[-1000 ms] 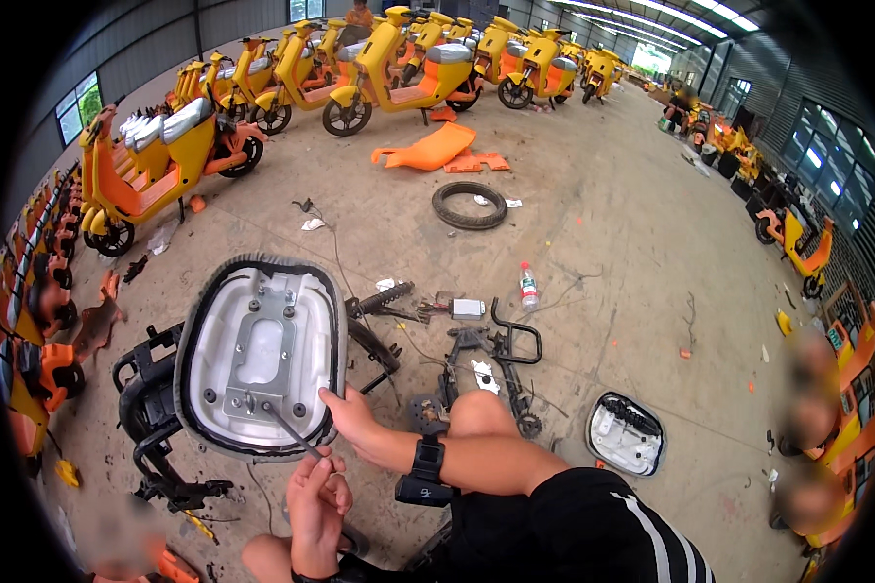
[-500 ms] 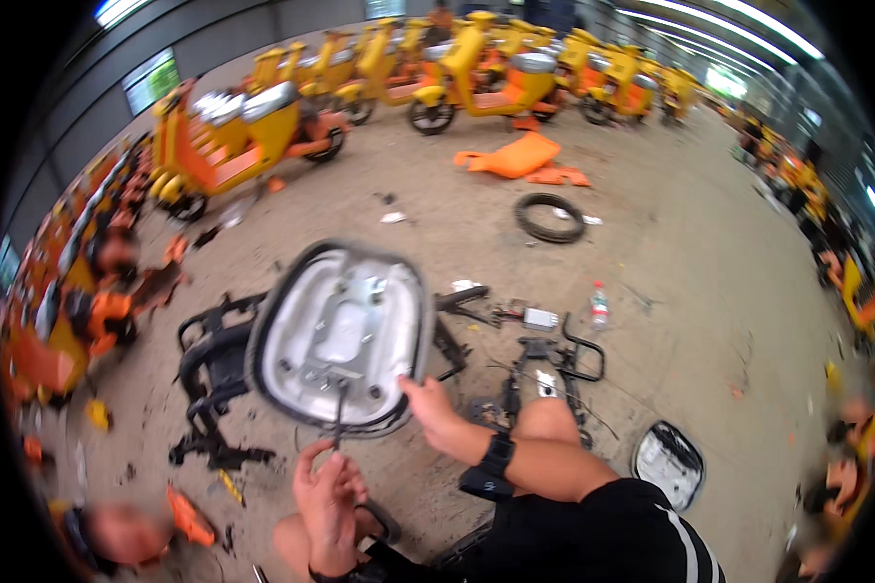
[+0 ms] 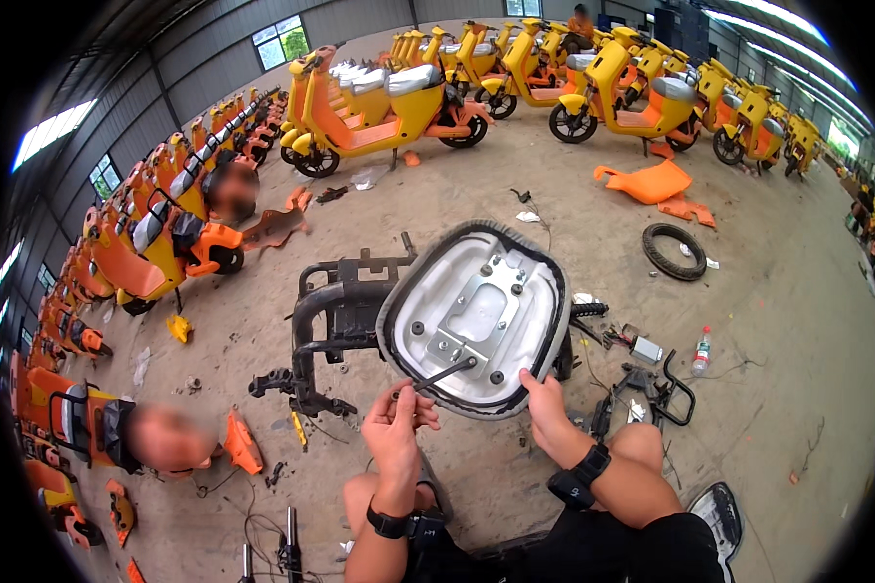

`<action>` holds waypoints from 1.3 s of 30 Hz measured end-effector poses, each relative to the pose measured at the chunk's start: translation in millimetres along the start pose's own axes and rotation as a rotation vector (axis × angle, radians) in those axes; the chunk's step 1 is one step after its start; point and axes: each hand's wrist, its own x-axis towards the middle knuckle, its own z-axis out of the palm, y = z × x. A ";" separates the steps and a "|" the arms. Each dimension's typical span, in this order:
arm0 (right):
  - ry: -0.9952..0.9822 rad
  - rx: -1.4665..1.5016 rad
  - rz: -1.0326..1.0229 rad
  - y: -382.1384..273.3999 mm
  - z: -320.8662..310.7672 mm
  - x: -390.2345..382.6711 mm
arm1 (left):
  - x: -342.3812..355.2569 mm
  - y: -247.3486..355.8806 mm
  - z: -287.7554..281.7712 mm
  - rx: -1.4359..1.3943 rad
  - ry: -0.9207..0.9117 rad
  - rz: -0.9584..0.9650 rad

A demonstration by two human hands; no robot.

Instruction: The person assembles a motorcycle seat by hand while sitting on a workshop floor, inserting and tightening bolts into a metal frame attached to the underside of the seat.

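Observation:
In front of me a scooter seat (image 3: 428,340) is held with its underside up, showing a white shell, a dark padded rim and a silver metal bracket (image 3: 478,309) fixed by several bolts. My right hand (image 3: 546,413) grips the seat's near right rim, thumb on the edge. A dark wrench with a slim handle (image 3: 444,376) sits on a bolt at the bracket's near end, its handle slanting to the lower left. The fingers of my left hand (image 3: 399,418) are closed at the handle's outer end.
Behind the seat lies a black scooter frame (image 3: 335,311). Around it are a tire (image 3: 674,251), orange body panels (image 3: 647,183), a plastic bottle (image 3: 702,350), a silver box (image 3: 646,350) and black metal parts. A second seat (image 3: 717,520) lies by my right knee. Yellow scooters (image 3: 408,112) stand in rows.
The wrench handle has swung from pointing toward me to slanting lower left, with my left hand following. My view has turned left, so the surroundings sit farther right.

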 end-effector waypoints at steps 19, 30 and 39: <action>0.058 -0.056 -0.019 0.5 -5.3 3.8 | 33.4 -1.7 5.3 0.134 0.010 0.085; 0.008 -0.071 0.042 -6.9 -7.0 -0.7 | 36.6 -2.4 2.6 0.074 0.056 0.098; -0.120 -0.580 -0.156 -17.4 -35.5 37.2 | 21.2 -11.6 -3.5 -0.018 0.031 0.039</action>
